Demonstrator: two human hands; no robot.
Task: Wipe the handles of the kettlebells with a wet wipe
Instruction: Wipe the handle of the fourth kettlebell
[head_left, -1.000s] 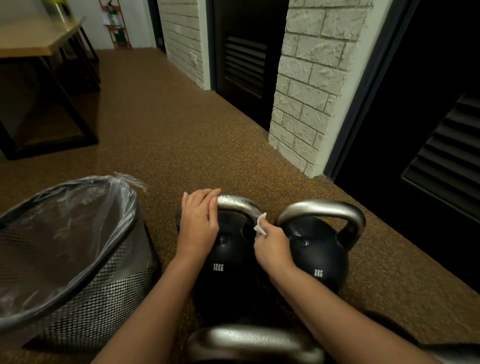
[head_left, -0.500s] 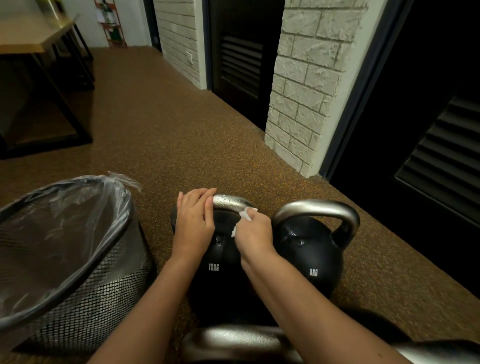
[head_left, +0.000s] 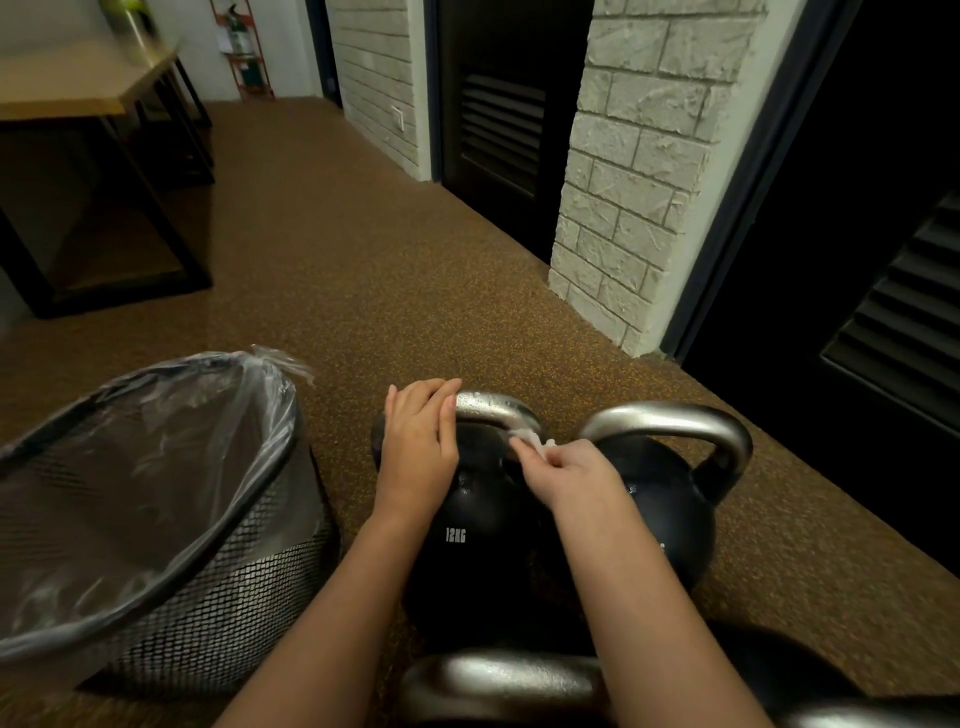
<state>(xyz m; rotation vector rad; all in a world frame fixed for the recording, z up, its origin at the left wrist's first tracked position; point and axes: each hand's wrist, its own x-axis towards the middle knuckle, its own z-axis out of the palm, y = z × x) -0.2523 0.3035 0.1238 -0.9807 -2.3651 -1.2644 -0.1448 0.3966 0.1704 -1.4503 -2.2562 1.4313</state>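
Observation:
A black kettlebell marked 12KG stands on the floor in front of me, its silver handle glistening with wet drops. My left hand lies over the handle's left end with fingers laid flat across it. My right hand pinches a small white wet wipe against the handle's right leg. A second black kettlebell with a silver handle stands just to the right, untouched. A third silver handle shows at the bottom edge.
A black mesh waste bin lined with a clear bag stands to the left of the kettlebells. A white brick pillar and dark louvred doors rise on the right. A wooden table with a black frame stands at the far left.
My right hand slid the wipe from the handle's right leg up towards the top, then back down onto the right side. My left hand stayed on the handle's left end.

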